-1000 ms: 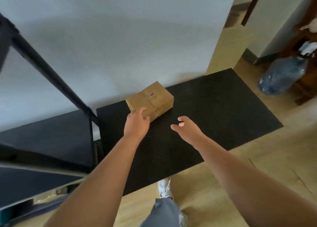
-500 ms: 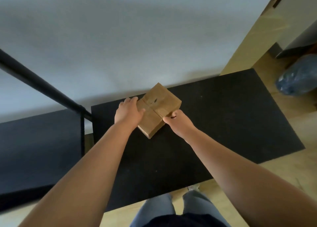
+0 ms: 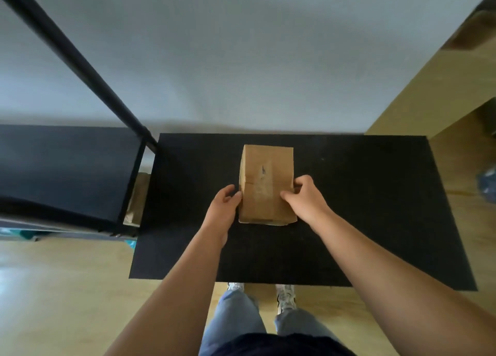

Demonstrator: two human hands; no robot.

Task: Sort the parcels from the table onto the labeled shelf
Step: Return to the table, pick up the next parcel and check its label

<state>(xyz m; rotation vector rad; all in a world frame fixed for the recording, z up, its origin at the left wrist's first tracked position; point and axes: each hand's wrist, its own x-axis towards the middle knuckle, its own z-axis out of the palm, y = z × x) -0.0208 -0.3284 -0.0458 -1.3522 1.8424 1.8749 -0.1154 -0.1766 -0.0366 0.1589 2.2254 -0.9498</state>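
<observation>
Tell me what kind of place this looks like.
Probably an ordinary indoor room used for parcel sorting: a cardboard parcel on a black table, black metal shelving beside it, and a wood floor.

Home rm: wood floor (image 3: 67, 288), shelf (image 3: 67, 167).

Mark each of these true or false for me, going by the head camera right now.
1. Both hands are on the brown cardboard parcel. True: left hand on its left side, right hand on its right.
2. The parcel is above the black table top. True.
3. Two more parcels lie on the table. False: only this one shows there.
4. The black metal shelf frame stands to the person's right. False: it is to the left.
5. The parcel is white plastic. False: brown cardboard.
</observation>
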